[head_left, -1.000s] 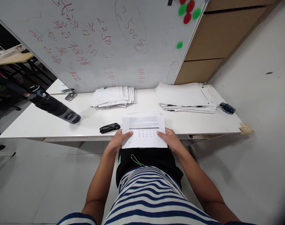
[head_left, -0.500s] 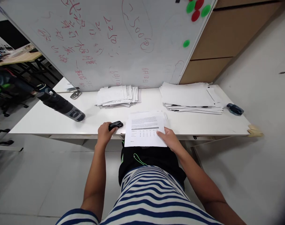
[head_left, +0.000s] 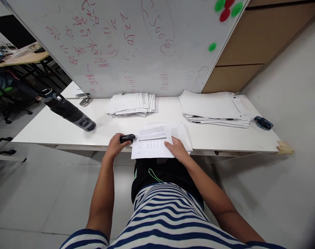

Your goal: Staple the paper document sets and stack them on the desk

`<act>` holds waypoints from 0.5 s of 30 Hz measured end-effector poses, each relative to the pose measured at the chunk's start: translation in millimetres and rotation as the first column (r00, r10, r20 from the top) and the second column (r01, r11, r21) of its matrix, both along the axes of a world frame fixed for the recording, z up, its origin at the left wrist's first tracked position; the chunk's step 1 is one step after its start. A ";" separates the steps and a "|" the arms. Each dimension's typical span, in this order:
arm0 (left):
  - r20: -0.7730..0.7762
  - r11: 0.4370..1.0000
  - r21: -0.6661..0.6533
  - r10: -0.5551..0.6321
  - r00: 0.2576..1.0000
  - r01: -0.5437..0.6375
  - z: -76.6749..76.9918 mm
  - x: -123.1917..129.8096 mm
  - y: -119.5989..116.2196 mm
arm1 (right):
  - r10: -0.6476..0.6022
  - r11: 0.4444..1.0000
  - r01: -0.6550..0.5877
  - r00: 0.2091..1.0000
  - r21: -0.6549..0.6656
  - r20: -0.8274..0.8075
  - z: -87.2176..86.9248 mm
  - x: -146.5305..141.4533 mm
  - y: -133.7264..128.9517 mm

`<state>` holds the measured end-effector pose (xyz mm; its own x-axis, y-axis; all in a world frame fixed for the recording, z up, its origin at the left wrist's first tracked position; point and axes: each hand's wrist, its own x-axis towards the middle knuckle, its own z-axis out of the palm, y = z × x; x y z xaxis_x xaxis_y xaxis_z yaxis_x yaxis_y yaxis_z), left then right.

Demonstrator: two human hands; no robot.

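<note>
At the desk's front edge, my left hand (head_left: 115, 145) is closed around a small black stapler (head_left: 127, 138). My right hand (head_left: 177, 148) pinches the right edge of a printed sheet of paper (head_left: 152, 145), thumb on top; whether several sheets are held together I cannot tell. The sheet's left edge is close to the stapler's front end, and its lower part hangs past the desk edge. Behind and to the right of it, more white sheets (head_left: 183, 133) lie on the desk, partly covered by the held one.
The white desk (head_left: 102, 121) carries a dark bottle (head_left: 71, 114) at left, a mouse (head_left: 85, 101), two paper stacks (head_left: 131, 104) (head_left: 211, 107) at the back, and a dark blue object (head_left: 263, 122) at right. A whiteboard (head_left: 136, 69) with red writing stands behind, cardboard boxes (head_left: 240, 79) beside it.
My right hand has moved left with the printed sheet, bringing it near the stapler and uncovering sheets at the right. My left hand keeps hold of the stapler.
</note>
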<state>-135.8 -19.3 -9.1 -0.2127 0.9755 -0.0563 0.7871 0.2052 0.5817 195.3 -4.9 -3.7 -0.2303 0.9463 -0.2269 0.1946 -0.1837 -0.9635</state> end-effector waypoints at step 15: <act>0.362 1.000 0.004 0.007 0.932 -0.009 49.2 0.3 18.9 | 0.077 0.995 -0.079 0.997 0.065 0.032 11.3 -15.6 -2.6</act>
<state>-135.5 -0.4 40.0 -0.1866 0.9743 -0.1261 0.5213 0.2069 0.8279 179.7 -7.5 7.5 -0.2983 0.9387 -0.1725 0.2339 -0.1033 -0.9668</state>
